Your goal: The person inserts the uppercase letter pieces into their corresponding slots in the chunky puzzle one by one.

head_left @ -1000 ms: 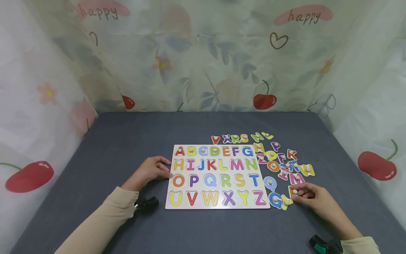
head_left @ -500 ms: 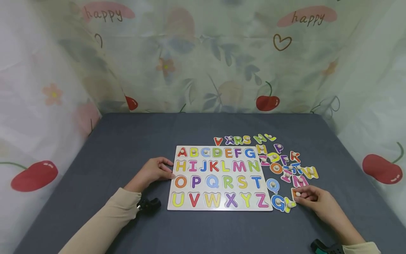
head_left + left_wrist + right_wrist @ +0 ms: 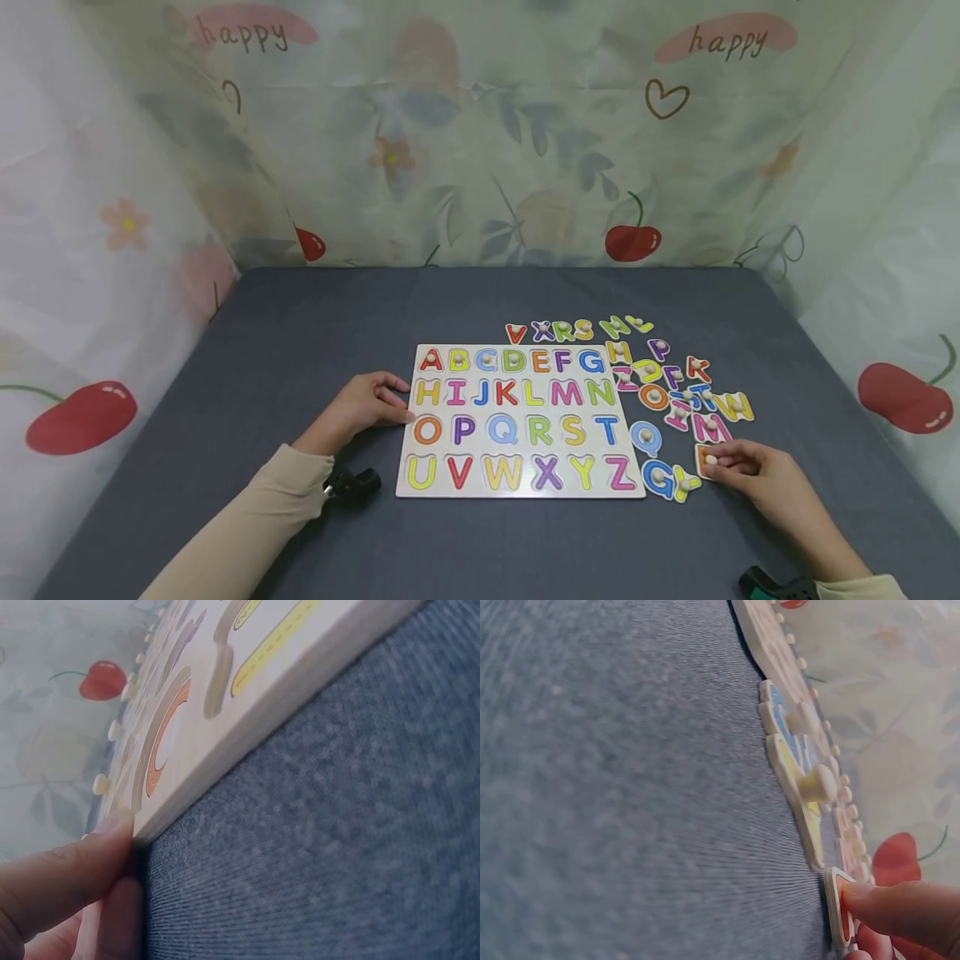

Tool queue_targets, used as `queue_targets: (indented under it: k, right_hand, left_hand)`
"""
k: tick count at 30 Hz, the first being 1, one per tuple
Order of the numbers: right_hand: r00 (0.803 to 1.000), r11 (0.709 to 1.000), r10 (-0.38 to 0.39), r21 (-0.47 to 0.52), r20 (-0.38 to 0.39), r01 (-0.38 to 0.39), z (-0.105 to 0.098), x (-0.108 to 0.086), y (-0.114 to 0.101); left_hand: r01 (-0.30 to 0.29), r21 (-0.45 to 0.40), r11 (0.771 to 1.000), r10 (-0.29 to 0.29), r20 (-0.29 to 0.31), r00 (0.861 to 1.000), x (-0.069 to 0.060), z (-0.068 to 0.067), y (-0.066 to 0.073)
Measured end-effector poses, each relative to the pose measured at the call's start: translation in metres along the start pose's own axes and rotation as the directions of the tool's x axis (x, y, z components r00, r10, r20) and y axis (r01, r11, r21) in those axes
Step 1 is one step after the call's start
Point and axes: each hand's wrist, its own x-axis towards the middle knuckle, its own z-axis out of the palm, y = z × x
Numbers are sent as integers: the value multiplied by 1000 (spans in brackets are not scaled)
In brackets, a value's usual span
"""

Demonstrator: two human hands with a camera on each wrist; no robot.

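My left hand rests at the left edge of a white wooden alphabet puzzle board. In the left wrist view its thumb lies on the board's edge, the other fingers partly hidden below. My right hand pinches the pale knob of an orange letter piece, low over the cloth right of the board. Fingers cover part of that piece, so its letter cannot be told. Beside it lie a yellow Y piece, a blue G piece and a pink M piece. Knobbed A, B, C and D pieces sit in the top row.
Several knobbed letter pieces lie close together right of the board, among them a W and a light-blue Q. A row with a red V runs behind it. Dark grey cloth covers the table, with patterned curtains around.
The right hand has drawn the orange letter piece slightly right, away from the Y piece. My left hand stays at the board's edge. The head view shifted a little early on.
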Motion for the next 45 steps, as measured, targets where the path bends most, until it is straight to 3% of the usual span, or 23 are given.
queue_targets:
  k: [5,9,14,19,26,32,45]
  right_hand:
    - [1000,1000,-13,-13,-7,13,-6,2,-2]
    - [1000,999,-28,-33,-7,28,-16,7,-16]
    - [997,997,-75,-28,0,75,-26,21,-49]
    - [985,985,-171,-1,20,171,-23,37,-87]
    - [962,959,-272,97,35,268,8,69,-133]
    - [939,932,-344,133,32,337,43,104,-155]
    - [951,956,-267,165,154,242,88,143,-166]
  left_hand:
    - [-1,2,1000,1,2,1000,0,1,0]
    - [1,9,1000,-1,3,1000,0,1,0]
    - [7,17,1000,-7,4,1000,-1,0,1]
    - [8,23,1000,-8,5,1000,-3,-1,3]
    - [11,20,1000,-11,11,1000,-2,-1,1]
    - [28,16,999,-29,11,1000,-1,-1,1]
    - [27,5,1000,-27,24,999,-4,-2,6]
